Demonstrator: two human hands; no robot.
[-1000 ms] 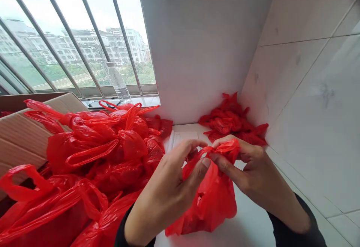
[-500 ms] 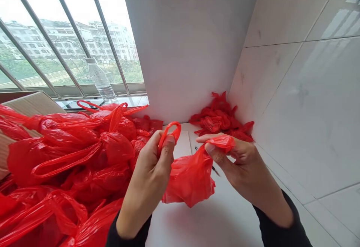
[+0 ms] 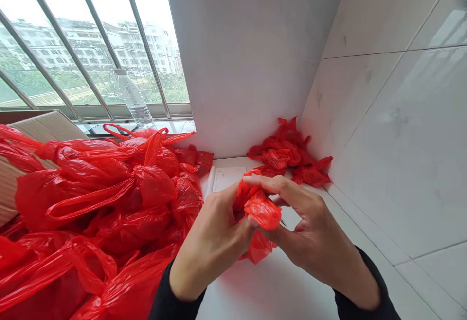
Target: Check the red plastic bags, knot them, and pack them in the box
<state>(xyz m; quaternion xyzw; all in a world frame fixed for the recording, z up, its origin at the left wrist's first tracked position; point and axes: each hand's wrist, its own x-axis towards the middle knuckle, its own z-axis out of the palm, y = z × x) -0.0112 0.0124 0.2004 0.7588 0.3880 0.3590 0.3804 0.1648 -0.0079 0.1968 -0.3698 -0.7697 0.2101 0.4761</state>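
A small red plastic bag (image 3: 263, 211) is bunched between my two hands above the white table (image 3: 270, 286). My left hand (image 3: 215, 235) is closed on the bag's gathered top from the left. From the right, my right hand (image 3: 304, 218) pinches the same top, its index finger stretched over it. The lower part of the bag hangs beneath my fingers, mostly hidden by them. To the left of my left hand lies a big heap of knotted red plastic bags (image 3: 109, 213).
Loose red bags (image 3: 288, 152) lie crumpled in the far corner by the tiled wall (image 3: 394, 140). A notebook (image 3: 228, 178) is behind my hands. A water bottle (image 3: 134, 98) stands on the sill by the barred window. A cardboard box (image 3: 47, 130) sits at the left.
My hands have come together. The handle loop in my left hand has moved right to meet the bag's top in my right hand, and the bag is now bunched between them.
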